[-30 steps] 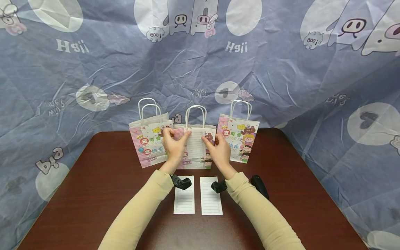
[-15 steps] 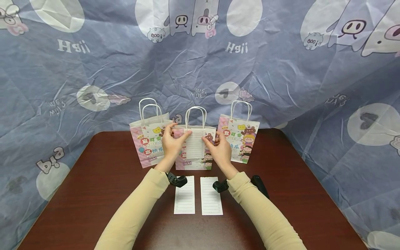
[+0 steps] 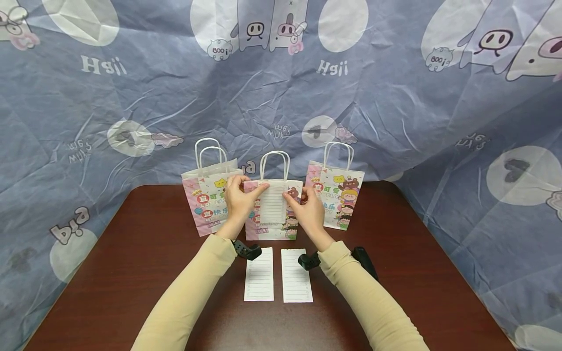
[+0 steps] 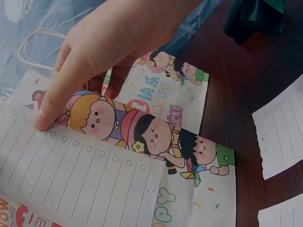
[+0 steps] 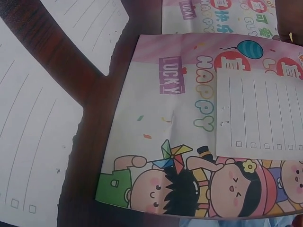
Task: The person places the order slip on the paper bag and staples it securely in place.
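In the head view my left hand (image 3: 239, 201) and my right hand (image 3: 311, 207) hold the middle paper gift bag (image 3: 281, 233) from its two sides. A lined white note sheet (image 3: 272, 204) lies flat against the bag's front, below the twisted handles. Both thumbs press the sheet's side edges, while the other fingers reach round behind the bag's upper sides. In the left wrist view my right thumb (image 4: 42, 120) sits on the row of checkboxes. The right wrist view shows the sheet (image 5: 258, 113) over the printed bag front (image 5: 156, 109); most of the hands are out of that view.
Similar gift bags stand at the left (image 3: 210, 204) and right (image 3: 344, 200) of the middle one. Two lined sheets, one left (image 3: 260, 280) and one right (image 3: 296, 278), lie on the dark brown table (image 3: 131, 273) beneath the wrists. A patterned blue cloth (image 3: 281, 97) hangs behind.
My left hand's fingers have gone from bent above the sheet to behind the bag's left side, the hand shifting slightly left. The bag and sheet have dropped slightly; my right hand stays almost still.
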`<action>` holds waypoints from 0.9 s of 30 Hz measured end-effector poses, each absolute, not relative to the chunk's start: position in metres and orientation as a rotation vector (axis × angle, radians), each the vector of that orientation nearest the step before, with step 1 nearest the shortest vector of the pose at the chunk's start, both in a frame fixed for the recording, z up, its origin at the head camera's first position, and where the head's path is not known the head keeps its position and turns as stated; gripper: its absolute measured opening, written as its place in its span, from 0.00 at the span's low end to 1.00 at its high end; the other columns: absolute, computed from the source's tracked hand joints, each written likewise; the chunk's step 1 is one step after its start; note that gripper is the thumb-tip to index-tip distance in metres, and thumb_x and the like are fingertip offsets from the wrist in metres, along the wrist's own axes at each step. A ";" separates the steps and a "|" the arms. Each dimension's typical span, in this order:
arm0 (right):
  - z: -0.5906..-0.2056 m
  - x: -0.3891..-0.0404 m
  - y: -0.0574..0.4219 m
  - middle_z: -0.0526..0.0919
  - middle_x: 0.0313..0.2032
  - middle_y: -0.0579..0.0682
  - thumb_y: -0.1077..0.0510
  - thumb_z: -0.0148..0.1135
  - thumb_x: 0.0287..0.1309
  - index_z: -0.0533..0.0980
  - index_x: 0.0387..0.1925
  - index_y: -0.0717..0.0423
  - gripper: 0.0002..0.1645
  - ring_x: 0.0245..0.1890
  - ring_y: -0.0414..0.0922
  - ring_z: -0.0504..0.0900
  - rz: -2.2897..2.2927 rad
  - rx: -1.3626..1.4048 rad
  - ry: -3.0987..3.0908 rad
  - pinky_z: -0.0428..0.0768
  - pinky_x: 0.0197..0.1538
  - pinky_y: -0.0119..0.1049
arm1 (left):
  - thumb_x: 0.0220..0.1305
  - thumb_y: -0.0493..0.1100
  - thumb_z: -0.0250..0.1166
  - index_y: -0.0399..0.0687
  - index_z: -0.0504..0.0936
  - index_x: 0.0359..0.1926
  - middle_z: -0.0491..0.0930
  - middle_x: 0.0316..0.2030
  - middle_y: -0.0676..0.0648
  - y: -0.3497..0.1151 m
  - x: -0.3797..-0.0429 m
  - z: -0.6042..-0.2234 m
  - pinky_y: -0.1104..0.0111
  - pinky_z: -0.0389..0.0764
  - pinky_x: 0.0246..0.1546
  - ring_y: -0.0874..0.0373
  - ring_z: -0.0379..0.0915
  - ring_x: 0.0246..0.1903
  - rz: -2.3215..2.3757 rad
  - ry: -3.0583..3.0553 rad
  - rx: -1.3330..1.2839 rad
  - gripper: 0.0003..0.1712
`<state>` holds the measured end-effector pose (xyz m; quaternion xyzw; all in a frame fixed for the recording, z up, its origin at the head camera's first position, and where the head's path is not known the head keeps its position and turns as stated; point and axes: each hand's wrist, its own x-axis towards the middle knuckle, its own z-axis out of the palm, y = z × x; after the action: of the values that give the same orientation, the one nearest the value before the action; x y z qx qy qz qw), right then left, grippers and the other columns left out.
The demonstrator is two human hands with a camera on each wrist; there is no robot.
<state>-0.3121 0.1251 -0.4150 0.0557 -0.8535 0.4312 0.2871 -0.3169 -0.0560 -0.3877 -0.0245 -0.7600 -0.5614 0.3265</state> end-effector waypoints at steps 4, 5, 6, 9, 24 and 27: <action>-0.414 -0.314 0.126 0.68 0.32 0.52 0.43 0.70 0.48 0.71 0.30 0.58 0.25 0.28 0.49 0.66 1.141 0.166 -2.265 0.64 0.29 0.37 | 0.42 0.47 0.79 0.42 0.75 0.31 0.77 0.25 0.48 -0.057 -0.318 -0.386 0.73 0.66 0.22 0.62 0.66 0.20 -1.667 -1.960 -0.111 0.23; -0.413 -0.314 0.126 0.69 0.31 0.52 0.43 0.70 0.48 0.71 0.30 0.58 0.25 0.28 0.49 0.66 1.147 0.167 -2.265 0.64 0.29 0.38 | 0.42 0.45 0.79 0.42 0.75 0.32 0.77 0.22 0.49 -0.058 -0.318 -0.386 0.74 0.67 0.18 0.64 0.67 0.17 -1.728 -1.947 -0.122 0.22; -0.413 -0.314 0.126 0.69 0.31 0.52 0.43 0.70 0.48 0.71 0.30 0.58 0.24 0.28 0.48 0.66 1.154 0.165 -2.266 0.63 0.29 0.38 | 0.42 0.44 0.79 0.42 0.74 0.32 0.78 0.20 0.50 -0.059 -0.319 -0.386 0.74 0.68 0.16 0.65 0.67 0.16 -1.783 -1.937 -0.133 0.23; -0.411 -0.314 0.127 0.71 0.28 0.51 0.43 0.70 0.48 0.73 0.31 0.57 0.23 0.25 0.46 0.66 1.189 0.149 -2.280 0.63 0.28 0.38 | 0.43 0.42 0.78 0.41 0.73 0.34 0.78 0.19 0.52 -0.062 -0.322 -0.387 0.74 0.71 0.16 0.65 0.71 0.16 -1.926 -1.932 -0.165 0.23; -0.411 -0.312 0.129 0.77 0.30 0.50 0.39 0.68 0.49 0.73 0.34 0.54 0.25 0.23 0.45 0.70 1.218 0.129 -2.359 0.66 0.26 0.37 | 0.43 0.41 0.78 0.39 0.83 0.35 0.81 0.26 0.50 -0.070 -0.324 -0.390 0.68 0.80 0.26 0.59 0.77 0.22 -2.161 -2.036 -0.083 0.18; -0.410 -0.311 0.130 0.78 0.30 0.49 0.37 0.67 0.49 0.73 0.35 0.54 0.26 0.23 0.44 0.71 1.225 0.145 -2.378 0.66 0.25 0.36 | 0.43 0.42 0.78 0.40 0.83 0.35 0.81 0.26 0.50 -0.070 -0.325 -0.391 0.68 0.79 0.26 0.59 0.77 0.22 -2.156 -2.045 -0.070 0.18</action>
<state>-0.3108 0.1303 -0.4097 0.0528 -0.8641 0.4449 0.2293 -0.3247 -0.0705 -0.3905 -0.0235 -0.6854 -0.7228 0.0846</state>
